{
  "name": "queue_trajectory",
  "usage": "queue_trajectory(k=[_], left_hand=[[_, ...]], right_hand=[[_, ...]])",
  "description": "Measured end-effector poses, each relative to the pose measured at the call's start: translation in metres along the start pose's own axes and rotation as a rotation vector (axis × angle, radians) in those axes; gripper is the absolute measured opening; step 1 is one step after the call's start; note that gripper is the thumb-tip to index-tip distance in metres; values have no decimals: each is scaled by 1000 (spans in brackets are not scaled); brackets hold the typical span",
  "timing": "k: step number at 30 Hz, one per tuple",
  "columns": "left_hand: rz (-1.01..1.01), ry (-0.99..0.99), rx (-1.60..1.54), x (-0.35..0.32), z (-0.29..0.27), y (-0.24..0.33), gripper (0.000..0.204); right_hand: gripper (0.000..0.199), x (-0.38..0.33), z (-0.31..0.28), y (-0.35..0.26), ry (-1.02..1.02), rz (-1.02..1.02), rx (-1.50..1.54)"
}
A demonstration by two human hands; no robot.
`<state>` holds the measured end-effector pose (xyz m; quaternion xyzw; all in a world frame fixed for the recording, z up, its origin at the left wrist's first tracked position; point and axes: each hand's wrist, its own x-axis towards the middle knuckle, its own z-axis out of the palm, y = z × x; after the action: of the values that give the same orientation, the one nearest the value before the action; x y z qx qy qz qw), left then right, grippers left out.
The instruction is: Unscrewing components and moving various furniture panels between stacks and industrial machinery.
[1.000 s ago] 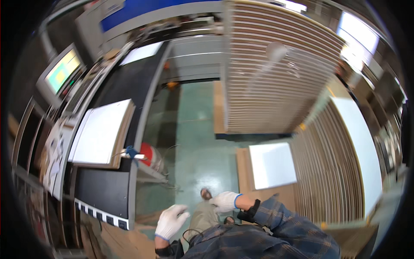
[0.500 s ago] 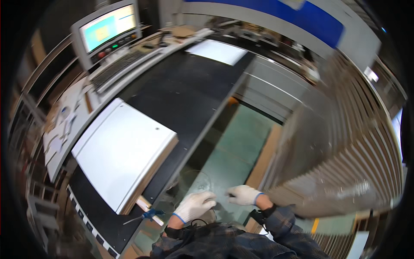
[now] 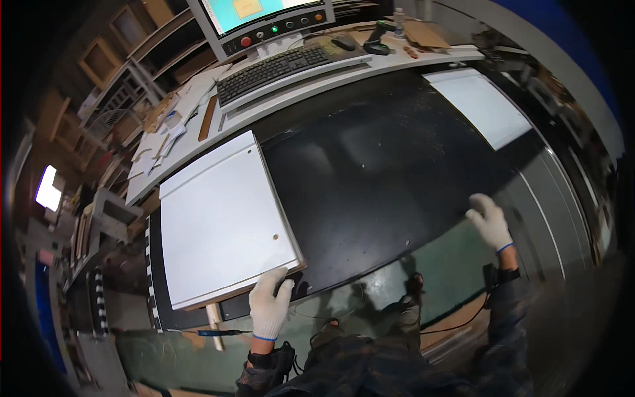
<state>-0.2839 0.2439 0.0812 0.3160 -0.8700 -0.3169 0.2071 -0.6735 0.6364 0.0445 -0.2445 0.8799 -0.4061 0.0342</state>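
Note:
A stack of white panels (image 3: 221, 225) with brown edges and small drilled holes lies at the left of a black machine bed (image 3: 370, 178). My left hand (image 3: 270, 308), in a white knitted glove, is at the stack's near right corner. Its thumb stands apart from the fingers; whether the fingertips touch the panel I cannot tell. Over to the right, my right hand (image 3: 491, 223), gloved the same way, hovers by the bed's near edge with fingers apart and nothing in them. Another white panel (image 3: 477, 109) lies at the bed's far right.
Behind the bed, a ledge carries a keyboard (image 3: 278, 73), a mouse (image 3: 343, 42) and a black handheld scanner (image 3: 377, 38) below a monitor (image 3: 248, 14). A thin tool with a blue handle (image 3: 228, 332) juts out near the stack. Green floor (image 3: 456, 264) shows before the bed.
The view has swung left toward the bed. My hands, close together before, are now wide apart: the left at the panel stack's corner, the right out by the bed's edge.

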Motion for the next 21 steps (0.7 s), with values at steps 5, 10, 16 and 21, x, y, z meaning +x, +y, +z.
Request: queue_trajectory(k=[5, 10, 16, 21], left_hand=[[-188, -134, -74, -5, 95, 94, 30], [-256, -373, 14, -5, 149, 169, 35], [-408, -375, -51, 10, 181, 207, 35], [-609, -418, -131, 12, 207, 218, 34]], right_hand=[[69, 211, -63, 141, 113, -193, -532], [78, 353, -89, 234, 62, -232, -811], [73, 393, -71, 294, -86, -227, -879], [70, 375, -62, 297, -130, -179, -981]])
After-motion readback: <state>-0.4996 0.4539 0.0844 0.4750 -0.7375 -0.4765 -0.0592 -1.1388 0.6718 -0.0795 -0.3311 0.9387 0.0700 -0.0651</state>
